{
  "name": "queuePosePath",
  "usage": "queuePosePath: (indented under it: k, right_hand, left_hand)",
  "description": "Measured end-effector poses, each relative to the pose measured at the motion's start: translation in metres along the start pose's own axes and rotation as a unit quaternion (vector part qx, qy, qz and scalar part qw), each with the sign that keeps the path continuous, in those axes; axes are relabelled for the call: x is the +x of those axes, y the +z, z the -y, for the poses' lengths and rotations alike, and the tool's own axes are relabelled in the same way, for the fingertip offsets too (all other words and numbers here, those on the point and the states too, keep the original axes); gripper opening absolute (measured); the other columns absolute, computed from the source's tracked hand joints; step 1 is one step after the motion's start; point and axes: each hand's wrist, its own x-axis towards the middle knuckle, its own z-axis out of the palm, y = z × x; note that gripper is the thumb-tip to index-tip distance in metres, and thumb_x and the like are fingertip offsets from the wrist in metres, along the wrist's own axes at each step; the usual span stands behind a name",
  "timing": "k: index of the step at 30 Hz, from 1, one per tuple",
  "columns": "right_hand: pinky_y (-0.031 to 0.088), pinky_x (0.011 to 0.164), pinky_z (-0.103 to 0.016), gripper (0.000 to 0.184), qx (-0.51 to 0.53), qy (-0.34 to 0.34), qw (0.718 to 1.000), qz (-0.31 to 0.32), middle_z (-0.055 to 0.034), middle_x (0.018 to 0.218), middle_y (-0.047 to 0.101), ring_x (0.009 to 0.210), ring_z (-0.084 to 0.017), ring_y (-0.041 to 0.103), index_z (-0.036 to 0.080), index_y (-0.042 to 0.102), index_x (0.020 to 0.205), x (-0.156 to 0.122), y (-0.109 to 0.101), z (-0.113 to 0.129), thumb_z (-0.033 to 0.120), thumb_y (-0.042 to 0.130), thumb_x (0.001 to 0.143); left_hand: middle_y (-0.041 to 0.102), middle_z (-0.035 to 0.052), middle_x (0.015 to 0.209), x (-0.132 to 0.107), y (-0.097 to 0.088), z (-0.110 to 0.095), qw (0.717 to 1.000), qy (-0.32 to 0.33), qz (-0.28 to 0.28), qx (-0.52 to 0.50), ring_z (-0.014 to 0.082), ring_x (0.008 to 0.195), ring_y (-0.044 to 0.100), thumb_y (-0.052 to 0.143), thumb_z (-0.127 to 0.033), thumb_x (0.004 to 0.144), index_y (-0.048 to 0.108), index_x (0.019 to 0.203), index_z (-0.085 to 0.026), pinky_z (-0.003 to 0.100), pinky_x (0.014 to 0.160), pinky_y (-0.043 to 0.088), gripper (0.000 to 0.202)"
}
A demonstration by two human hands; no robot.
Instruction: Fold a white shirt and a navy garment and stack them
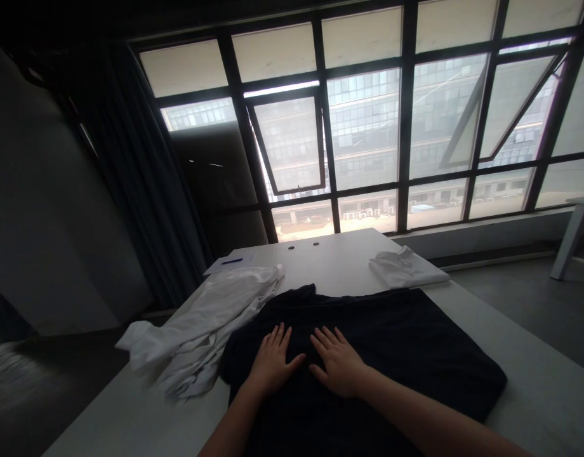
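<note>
A black garment (406, 343) lies spread across a white table (539, 387). My left hand (272, 362) rests flat on its left part, fingers stretched out and open. My right hand (338, 363) lies flat just beside it on the same cloth, fingers spread, holding nothing. The two thumbs almost touch. A crumpled white shirt (211, 324) lies to the left of the black garment, partly hanging over the table's left edge. A folded white cloth (406, 268) sits at the far right of the table.
A sheet of paper with a blue pen (232, 261) lies at the table's far left corner. Large windows (363, 127) and a dark curtain (144, 178) stand behind. Another white table's leg (565, 244) shows at the right.
</note>
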Motion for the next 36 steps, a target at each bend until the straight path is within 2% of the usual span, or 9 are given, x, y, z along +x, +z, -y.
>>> queuePosePath:
  k: [6,15,18,21,23,25,28,31,36]
  right_hand:
    - [0.004,0.124,-0.056,0.081,-0.037,0.066,0.997,-0.002,-0.0061,0.167,0.018,0.154,-0.032,0.011,0.027,0.026,0.159,-0.055,-0.029,-0.068,0.075,0.028,0.094]
    - [0.007,0.122,-0.061,0.082,-0.120,0.245,0.961,-0.042,-0.0025,0.166,0.020,0.153,-0.033,0.015,0.033,0.027,0.158,-0.155,-0.064,-0.207,0.079,0.027,0.090]
    - [0.011,0.122,-0.059,0.088,-0.147,0.315,0.935,-0.071,-0.0067,0.165,0.023,0.152,-0.035,0.017,0.027,0.033,0.157,-0.181,-0.067,-0.244,0.081,0.029,0.087]
    - [0.019,0.121,-0.060,0.101,-0.164,0.396,0.899,-0.090,-0.0148,0.163,0.028,0.149,-0.041,0.024,0.017,0.038,0.155,-0.198,-0.068,-0.266,0.084,0.034,0.081]
    - [0.022,0.117,-0.066,0.105,-0.160,0.432,0.882,-0.093,-0.0161,0.164,0.026,0.148,-0.045,0.025,0.016,0.038,0.155,-0.207,-0.071,-0.270,0.086,0.037,0.077]
    - [0.022,0.114,-0.071,0.106,-0.149,0.431,0.886,-0.090,-0.0138,0.165,0.023,0.147,-0.047,0.025,0.021,0.037,0.156,-0.212,-0.077,-0.264,0.088,0.040,0.074]
    - [0.019,0.116,-0.072,0.096,-0.129,0.333,0.930,-0.092,-0.0075,0.166,0.023,0.149,-0.044,0.022,0.034,0.038,0.155,-0.212,-0.082,-0.239,0.086,0.047,0.075]
    - [0.016,0.120,-0.064,0.078,-0.080,0.217,0.971,-0.065,-0.0024,0.165,0.027,0.150,-0.037,0.022,0.041,0.037,0.153,-0.201,-0.075,-0.209,0.078,0.046,0.085]
    - [0.014,0.121,-0.063,0.078,-0.065,0.192,0.978,-0.037,-0.0030,0.165,0.022,0.152,-0.036,0.017,0.039,0.032,0.156,-0.179,-0.062,-0.190,0.076,0.044,0.088]
  left_hand:
    - [0.015,0.0125,0.166,-0.002,-0.001,0.000,1.000,-0.005,0.002,-0.007,0.0328,0.153,0.013,0.026,-0.085,0.088,0.026,0.159,-0.018,0.051,0.123,0.015,0.098]
    - [0.019,0.0120,0.166,-0.004,-0.003,-0.001,1.000,-0.005,-0.001,-0.009,0.0311,0.153,0.016,0.028,-0.083,0.090,0.028,0.159,-0.018,0.049,0.123,0.017,0.095]
    - [0.023,0.0122,0.165,-0.010,-0.010,-0.005,0.999,-0.016,-0.033,0.016,0.0326,0.152,0.019,0.035,-0.076,0.092,0.032,0.158,-0.019,0.050,0.122,0.020,0.087]
    - [0.032,0.0135,0.162,-0.025,-0.025,-0.013,0.996,-0.026,-0.067,0.056,0.0353,0.148,0.029,0.042,-0.062,0.096,0.038,0.155,-0.020,0.053,0.119,0.024,0.073]
    - [0.040,0.0147,0.157,-0.039,-0.034,-0.020,0.997,-0.025,-0.038,0.058,0.0369,0.143,0.037,0.044,-0.060,0.094,0.041,0.154,-0.022,0.054,0.115,0.030,0.071]
    - [0.041,0.0160,0.156,-0.052,-0.040,-0.027,0.999,-0.032,0.025,0.029,0.0388,0.142,0.040,0.047,-0.069,0.089,0.040,0.155,-0.023,0.055,0.113,0.034,0.081]
    - [0.028,0.0165,0.163,-0.064,-0.039,-0.036,0.993,-0.045,0.107,-0.026,0.0420,0.149,0.023,0.049,-0.086,0.078,0.027,0.159,-0.026,0.061,0.116,0.025,0.103]
    - [0.009,0.0150,0.167,-0.063,-0.032,-0.041,0.989,-0.045,0.132,-0.045,0.0431,0.151,-0.002,0.043,-0.093,0.075,0.016,0.160,-0.030,0.068,0.117,0.006,0.110]
    - [-0.004,0.0158,0.166,-0.049,-0.025,-0.039,0.990,-0.041,0.131,-0.034,0.0414,0.150,-0.011,0.038,-0.093,0.077,0.011,0.161,-0.028,0.069,0.116,-0.001,0.109]
